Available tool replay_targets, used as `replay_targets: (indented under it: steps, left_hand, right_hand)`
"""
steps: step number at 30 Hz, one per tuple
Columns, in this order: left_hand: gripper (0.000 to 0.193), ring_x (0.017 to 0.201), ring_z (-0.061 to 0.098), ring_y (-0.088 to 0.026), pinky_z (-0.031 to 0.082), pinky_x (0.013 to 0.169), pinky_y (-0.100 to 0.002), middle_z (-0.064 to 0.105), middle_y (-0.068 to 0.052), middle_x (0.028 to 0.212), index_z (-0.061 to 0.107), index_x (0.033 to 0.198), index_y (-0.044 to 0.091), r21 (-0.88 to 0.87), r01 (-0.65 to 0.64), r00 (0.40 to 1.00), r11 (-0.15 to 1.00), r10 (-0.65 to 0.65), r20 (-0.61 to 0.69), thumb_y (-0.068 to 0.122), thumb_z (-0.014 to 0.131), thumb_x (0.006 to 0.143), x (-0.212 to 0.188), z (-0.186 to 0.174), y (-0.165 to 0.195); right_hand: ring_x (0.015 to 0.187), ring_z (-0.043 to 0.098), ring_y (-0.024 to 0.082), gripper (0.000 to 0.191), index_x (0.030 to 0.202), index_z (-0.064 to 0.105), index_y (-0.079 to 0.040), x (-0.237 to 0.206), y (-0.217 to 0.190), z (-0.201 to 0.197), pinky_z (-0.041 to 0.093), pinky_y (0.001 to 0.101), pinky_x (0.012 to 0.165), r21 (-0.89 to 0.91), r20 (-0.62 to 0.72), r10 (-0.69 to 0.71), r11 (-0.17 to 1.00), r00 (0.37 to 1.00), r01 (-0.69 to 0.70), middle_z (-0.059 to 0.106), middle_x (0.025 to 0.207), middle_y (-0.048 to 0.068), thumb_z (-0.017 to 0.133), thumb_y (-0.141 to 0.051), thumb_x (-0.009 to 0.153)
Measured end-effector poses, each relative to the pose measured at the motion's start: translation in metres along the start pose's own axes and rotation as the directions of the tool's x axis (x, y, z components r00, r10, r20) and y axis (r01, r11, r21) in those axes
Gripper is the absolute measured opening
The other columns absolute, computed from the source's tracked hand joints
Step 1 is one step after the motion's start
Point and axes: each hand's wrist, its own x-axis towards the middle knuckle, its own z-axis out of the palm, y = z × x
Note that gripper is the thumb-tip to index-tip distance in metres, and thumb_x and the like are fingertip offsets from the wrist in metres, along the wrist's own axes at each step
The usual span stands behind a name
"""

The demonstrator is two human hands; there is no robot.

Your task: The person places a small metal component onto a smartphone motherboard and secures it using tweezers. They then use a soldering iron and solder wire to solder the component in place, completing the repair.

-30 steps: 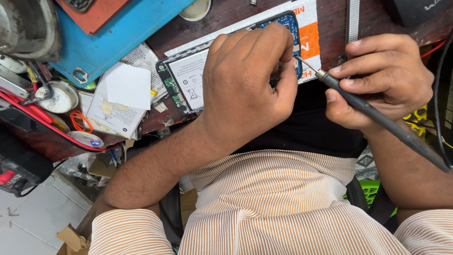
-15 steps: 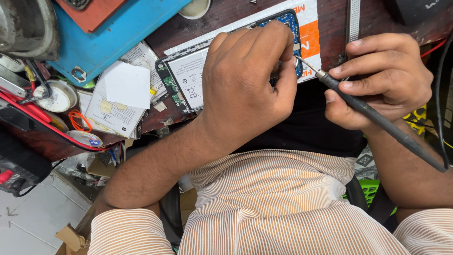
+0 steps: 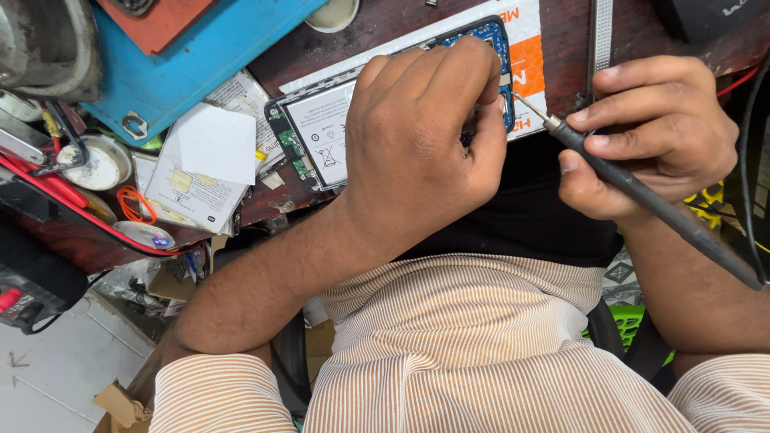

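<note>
An opened phone lies on the dark wooden bench, its white battery and blue circuit board showing. My left hand rests on top of it, fingers curled over the board end, and covers most of that end. My right hand grips a black soldering iron like a pen. The iron's metal tip points left and reaches the phone's right edge, close to my left fingertips. What my left fingers pinch, if anything, is hidden.
A blue box with an orange slab sits at the back left. Folded papers, round tins, red cables and an orange rubber band crowd the left edge. A metal ruler lies at the back right.
Both hands stay nearly still. The iron tip shifts only slightly at the phone's right edge.
</note>
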Motion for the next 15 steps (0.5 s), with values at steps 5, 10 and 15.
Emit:
replay_targets:
  steps: [5, 10, 15]
  left_hand:
    - [0.021, 0.075, 0.058, -0.024, 0.040, 0.073, -0.039, 0.057, -0.006, 0.081, 0.051, 0.096, 0.007, -0.018, 0.003, 1.000, 1.000, -0.003, -0.018, 0.000, 0.068, 0.086, -0.002, -0.007, 0.002]
    - [0.020, 0.070, 0.057, -0.025, 0.040, 0.073, -0.042, 0.056, -0.006, 0.073, 0.054, 0.094, 0.005, -0.008, 0.008, 0.998, 1.000, -0.008, -0.060, -0.002, 0.066, 0.080, -0.001, -0.004, 0.002]
    - [0.019, 0.069, 0.057, -0.024, 0.040, 0.071, -0.040, 0.055, -0.005, 0.075, 0.054, 0.094, 0.007, 0.016, 0.006, 0.999, 1.000, -0.005, -0.051, 0.000, 0.067, 0.083, -0.004, -0.003, 0.002]
  right_hand:
    - [0.089, 0.071, 0.035, 0.023, 0.079, 0.062, -0.006, -0.002, 0.008, -0.001, 0.056, 0.0425, 0.081, 0.018, 0.009, -0.044, 0.999, 0.999, 0.044, 0.073, 0.080, 0.015, 0.080, -0.009, 0.065]
    - [0.099, 0.071, 0.038, 0.024, 0.081, 0.059, -0.007, -0.014, 0.004, 0.001, 0.059, 0.0405, 0.084, 0.030, -0.051, 0.079, 0.997, 0.996, -0.078, 0.073, 0.085, 0.015, 0.081, -0.012, 0.072]
    - [0.106, 0.073, 0.034, 0.024, 0.090, 0.060, -0.005, -0.017, -0.008, 0.000, 0.057, 0.0383, 0.090, 0.043, -0.087, 0.204, 0.979, 0.975, -0.201, 0.074, 0.098, 0.017, 0.082, -0.012, 0.082]
